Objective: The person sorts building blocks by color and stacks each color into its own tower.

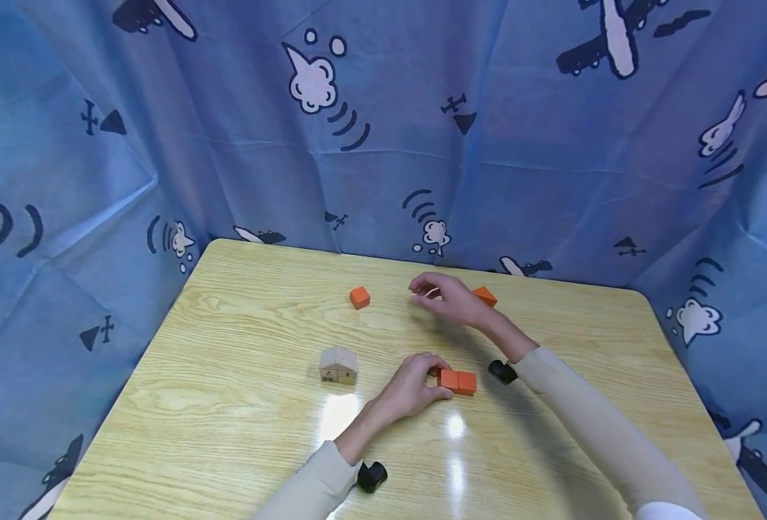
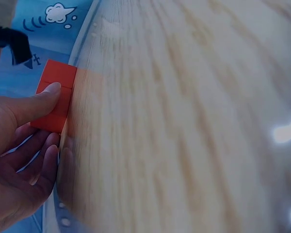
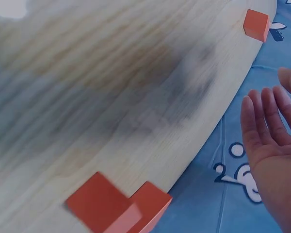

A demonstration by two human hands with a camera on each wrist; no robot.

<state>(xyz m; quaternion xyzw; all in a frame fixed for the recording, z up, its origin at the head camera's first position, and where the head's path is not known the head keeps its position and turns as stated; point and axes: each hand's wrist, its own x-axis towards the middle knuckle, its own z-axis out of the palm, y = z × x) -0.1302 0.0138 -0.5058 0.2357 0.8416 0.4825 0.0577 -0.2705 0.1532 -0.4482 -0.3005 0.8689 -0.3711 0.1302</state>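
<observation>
My left hand (image 1: 412, 385) grips an orange block at the left end of a short row of two orange blocks (image 1: 466, 383) on the table. In the left wrist view its thumb lies across the orange blocks (image 2: 60, 73), close to the tabletop. Above the far part of the table, my right hand (image 1: 451, 297) holds nothing, its fingers loosely extended and pointing left. An orange cube (image 1: 360, 297) sits to its left. Partly hidden behind the hand is another orange piece (image 1: 485, 295); in the right wrist view, orange pieces (image 3: 99, 199) appear at the bottom.
A small pale wooden house shape (image 1: 339, 365), with marks on its front, stands left of my left hand. The light wood table (image 1: 227, 404) has rounded far corners. Behind it hangs a blue patterned curtain (image 1: 383, 180). Black wrist devices (image 1: 373, 477) sit by both cuffs.
</observation>
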